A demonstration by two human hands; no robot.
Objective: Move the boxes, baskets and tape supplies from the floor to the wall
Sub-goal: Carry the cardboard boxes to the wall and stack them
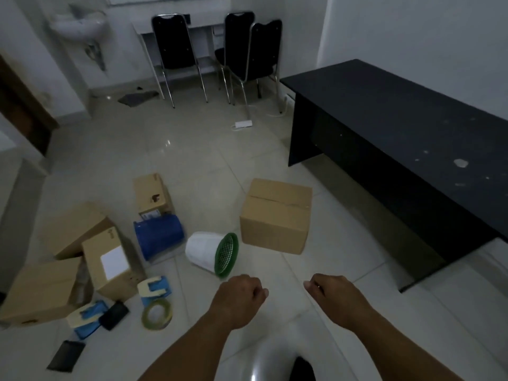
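Note:
Several cardboard boxes lie on the tiled floor: a large closed box [276,215] at centre right, a small upright box [151,195], and three more at the left [74,229] [108,264] [41,291]. A blue basket [159,235] and a stacked white and green basket [211,253] lie on their sides. Two tape dispensers [155,290] [85,317] and a tape roll [157,314] lie in front. My left hand [239,295] and right hand [330,295] hover with curled fingers, holding nothing, just short of the baskets.
A black desk [398,127] stands along the right wall. Three black chairs [176,50] stand at the far wall beside a wall sink [77,26]. A white power strip [243,124] with its cable lies on the floor. Two dark flat items [114,314] [66,356] lie near the dispensers.

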